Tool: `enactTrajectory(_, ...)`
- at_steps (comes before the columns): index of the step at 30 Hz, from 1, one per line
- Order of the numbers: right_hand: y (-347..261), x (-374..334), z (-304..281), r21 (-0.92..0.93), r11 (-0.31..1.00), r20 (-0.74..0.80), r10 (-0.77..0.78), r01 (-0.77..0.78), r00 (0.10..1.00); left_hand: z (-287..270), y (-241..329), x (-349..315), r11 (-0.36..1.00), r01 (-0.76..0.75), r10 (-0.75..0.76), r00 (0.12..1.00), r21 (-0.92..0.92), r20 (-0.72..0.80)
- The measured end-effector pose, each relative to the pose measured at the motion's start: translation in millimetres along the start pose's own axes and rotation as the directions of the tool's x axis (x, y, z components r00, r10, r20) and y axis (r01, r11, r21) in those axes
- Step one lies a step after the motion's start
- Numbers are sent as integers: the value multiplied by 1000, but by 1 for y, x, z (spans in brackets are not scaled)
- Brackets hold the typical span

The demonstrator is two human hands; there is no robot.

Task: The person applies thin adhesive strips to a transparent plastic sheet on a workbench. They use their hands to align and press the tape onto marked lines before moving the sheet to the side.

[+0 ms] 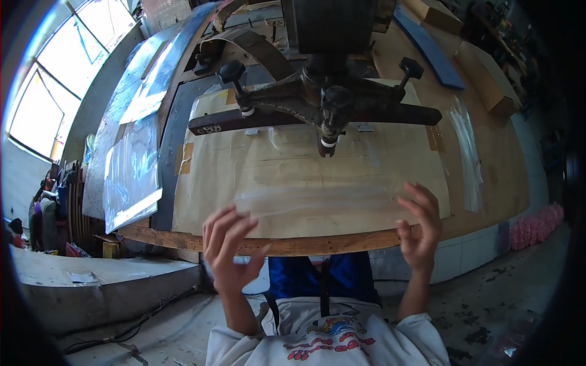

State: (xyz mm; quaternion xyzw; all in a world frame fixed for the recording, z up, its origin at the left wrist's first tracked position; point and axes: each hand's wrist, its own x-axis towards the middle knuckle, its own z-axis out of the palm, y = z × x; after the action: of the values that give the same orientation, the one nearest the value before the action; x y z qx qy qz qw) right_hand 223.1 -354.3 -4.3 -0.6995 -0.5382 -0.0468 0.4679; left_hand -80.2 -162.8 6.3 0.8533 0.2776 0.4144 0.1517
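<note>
Both hands hover over the front part of a tan sheet (pixel 281 165) on the worktable. My left hand (pixel 232 247) is at the sheet's front left edge, fingers curved and thumb apart, with nothing seen in it. On the right, my right hand (pixel 421 222) has its fingers spread from the thumb, and it too looks unoccupied. Between them a clear plastic strip (pixel 317 198) stretches across the sheet, blurred; whether a fingertip touches it I cannot tell. Beyond it, a dark press head (pixel 326 100) with a long crossbar (pixel 390 114) and two black knobs stands over the sheet.
Clear plastic sheets (pixel 131 177) lie at the left, and a bundle of clear strips (pixel 467 155) lies at the right. Cardboard boxes (pixel 488 79) and a blue board (pixel 427 46) occupy the far right. The table's wooden front edge (pixel 317 244) runs close to my body.
</note>
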Motion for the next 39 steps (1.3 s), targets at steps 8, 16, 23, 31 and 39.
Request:
enactTrajectory(8, -5, 11, 10, -480, 876, 296, 104, 54, 950, 28, 5, 29, 958, 91, -190, 911, 271, 365)
enactTrajectory(16, -6, 11, 11, -456, 890, 253, 111, 17, 961, 28, 3, 26, 962, 81, -168, 929, 261, 331)
enactTrajectory(23, -5, 11, 11, -455, 890, 261, 107, 24, 960, 28, 2, 26, 966, 79, -159, 933, 247, 324)
enactTrajectory(31, -6, 11, 11, -455, 890, 254, 102, 26, 962, 28, 3, 26, 966, 81, -160, 933, 246, 322)
enactTrajectory(39, -6, 10, 11, -452, 892, 250, 110, 15, 962, 27, 4, 27, 965, 79, -160, 932, 249, 324)
